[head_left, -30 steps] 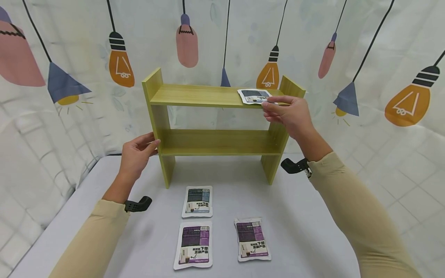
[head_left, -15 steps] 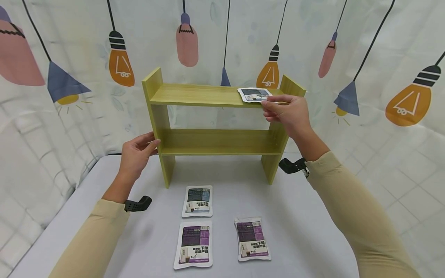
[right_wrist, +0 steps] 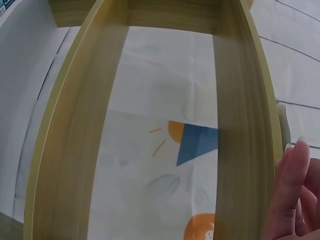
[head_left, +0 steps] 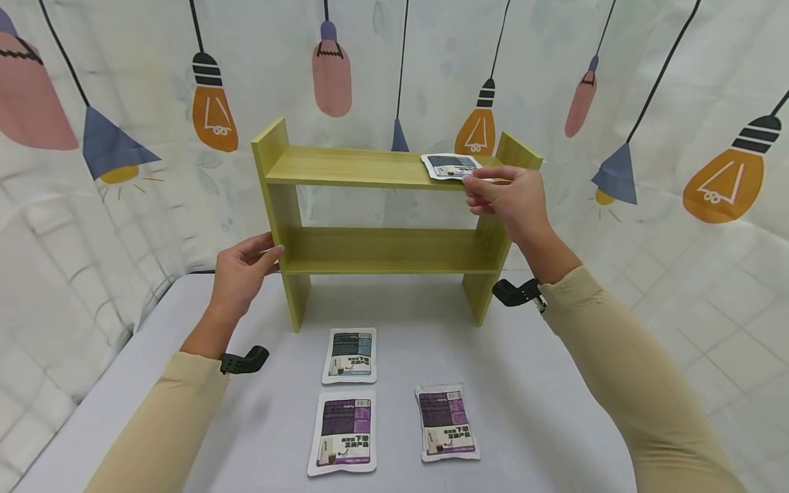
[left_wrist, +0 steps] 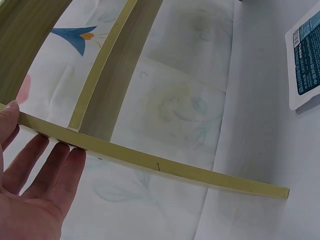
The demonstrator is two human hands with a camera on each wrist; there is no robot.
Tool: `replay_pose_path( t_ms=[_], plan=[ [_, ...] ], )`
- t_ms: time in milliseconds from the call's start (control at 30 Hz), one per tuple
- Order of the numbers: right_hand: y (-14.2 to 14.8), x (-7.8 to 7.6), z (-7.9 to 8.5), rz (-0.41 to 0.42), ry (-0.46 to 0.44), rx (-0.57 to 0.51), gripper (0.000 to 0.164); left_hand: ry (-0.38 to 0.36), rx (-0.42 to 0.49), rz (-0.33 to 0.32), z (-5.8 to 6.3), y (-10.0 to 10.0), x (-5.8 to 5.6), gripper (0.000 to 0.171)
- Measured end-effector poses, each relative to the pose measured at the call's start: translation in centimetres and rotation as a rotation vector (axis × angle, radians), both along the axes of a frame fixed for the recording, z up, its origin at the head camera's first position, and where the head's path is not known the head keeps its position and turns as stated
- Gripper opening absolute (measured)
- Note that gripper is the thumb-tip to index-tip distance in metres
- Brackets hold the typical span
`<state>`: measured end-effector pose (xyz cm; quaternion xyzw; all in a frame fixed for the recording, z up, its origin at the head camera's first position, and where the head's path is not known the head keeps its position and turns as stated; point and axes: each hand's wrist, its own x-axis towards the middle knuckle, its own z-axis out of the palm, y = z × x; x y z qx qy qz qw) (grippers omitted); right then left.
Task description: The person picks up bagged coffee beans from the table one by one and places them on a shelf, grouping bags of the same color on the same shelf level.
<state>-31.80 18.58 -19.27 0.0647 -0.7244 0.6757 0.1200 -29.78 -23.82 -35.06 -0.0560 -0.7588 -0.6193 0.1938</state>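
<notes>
A yellow-green wooden two-tier shelf [head_left: 376,250] stands on the white table. My left hand [head_left: 242,274] holds its left side panel, the thumb at the front edge and the fingers against the outer face; the left wrist view shows the thumb and fingers [left_wrist: 67,172] at that panel. On the right part of the top board lies a white flat pouch with a dark blue label [head_left: 448,166]. My right hand [head_left: 508,198] pinches the pouch's near right corner between thumb and fingers. The right wrist view catches only a sliver of the pouch [right_wrist: 284,122] beyond the board's edge.
In front of the shelf lies a blue-labelled pouch [head_left: 350,356], with a purple-labelled pouch [head_left: 344,434] nearer the body. Another purple-labelled pouch [head_left: 448,422], seemingly stacked, lies to the right. A cloth printed with lamps [head_left: 376,61] hangs behind the shelf.
Almost nothing moves. My right forearm and wrist shift slightly to the left, while the hand stays at the pouch corner. My left hand keeps its place on the shelf.
</notes>
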Motion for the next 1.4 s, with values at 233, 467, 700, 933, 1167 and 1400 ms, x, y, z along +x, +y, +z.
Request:
replay_pose_path(
  t_ms=[233, 467, 700, 933, 1167, 1400],
  plan=[
    [-0.1, 0.0, 0.0, -0.02, 0.005, 0.053, 0.039, -0.003, -0.005, 0.005, 0.0, 0.0, 0.0, 0.052],
    [-0.2, -0.1, 0.1, -0.012, 0.003, 0.037, 0.038, -0.027, -0.02, 0.011, 0.0, 0.0, 0.0, 0.055],
    [-0.2, 0.0, -0.1, -0.004, 0.014, 0.028, 0.044, -0.029, -0.019, 0.009, 0.1, 0.0, 0.1, 0.055],
    [-0.1, 0.3, -1.5, 0.018, 0.073, 0.005, 0.052, -0.021, -0.013, 0.007, 0.1, -0.1, 0.0, 0.054],
    [-0.1, 1.0, -3.9, 0.031, 0.121, -0.02, 0.053, 0.007, 0.003, 0.002, 0.1, -0.2, 0.0, 0.052],
    [-0.2, 2.0, -6.6, 0.08, 0.171, -0.07, 0.048, -0.006, 0.001, 0.008, 0.0, -0.1, 0.0, 0.051]
  ],
)
